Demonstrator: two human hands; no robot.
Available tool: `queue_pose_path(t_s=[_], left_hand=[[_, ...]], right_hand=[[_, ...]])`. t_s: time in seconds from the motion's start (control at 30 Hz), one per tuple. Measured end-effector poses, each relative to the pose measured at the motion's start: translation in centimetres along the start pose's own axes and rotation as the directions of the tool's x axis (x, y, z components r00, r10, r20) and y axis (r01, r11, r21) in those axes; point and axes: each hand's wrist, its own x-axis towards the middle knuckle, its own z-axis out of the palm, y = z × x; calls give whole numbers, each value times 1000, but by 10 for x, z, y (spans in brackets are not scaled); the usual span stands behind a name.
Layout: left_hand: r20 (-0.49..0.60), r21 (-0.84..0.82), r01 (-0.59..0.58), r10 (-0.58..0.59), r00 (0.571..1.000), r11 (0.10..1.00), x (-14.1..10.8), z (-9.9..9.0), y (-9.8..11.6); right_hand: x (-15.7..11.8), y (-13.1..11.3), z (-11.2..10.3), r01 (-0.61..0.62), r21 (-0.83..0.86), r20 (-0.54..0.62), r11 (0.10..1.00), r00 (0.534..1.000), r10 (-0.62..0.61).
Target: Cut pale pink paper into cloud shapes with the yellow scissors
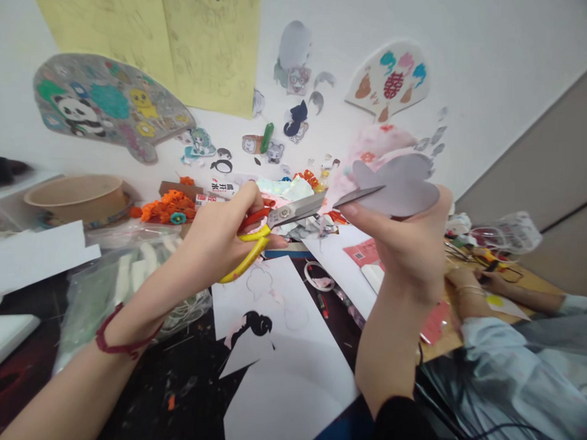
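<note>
My left hand is closed through the handles of a pair of scissors, which are yellow and orange-red. Their blades point right, slightly apart, and end short of the paper. In my right hand is a grey-looking paper cutout with rounded, petal-like lobes, pinched between thumb and fingers. A narrow dark sliver sticks out from the cutout's left edge by my thumb. Below both hands lies a white paper sheet beside another sheet with faint flower outlines and a black-haired figure cutout.
A clear plastic bag with white pieces and cord lies left. Behind it are a round tan container and orange craft flowers. A tape roll lies mid-table. At right, another person's hands work. Decorated fans hang on the wall.
</note>
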Motion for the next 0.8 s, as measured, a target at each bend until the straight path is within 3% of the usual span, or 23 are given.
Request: queue_pose_path(t_s=[0.13,0.43,0.8], left_hand=[[4,14,5,-5,1000,1000,0,0,0],[12,-47,12,-11,1000,999,3,-1,1],[26,-66,57,-55,998,996,2,-2,1]], right_hand=[[1,7,0,85,7,-61,996,995,-84],[5,10,2,81,113,-31,990,996,-78],[7,8,7,109,98,-59,989,993,-104]])
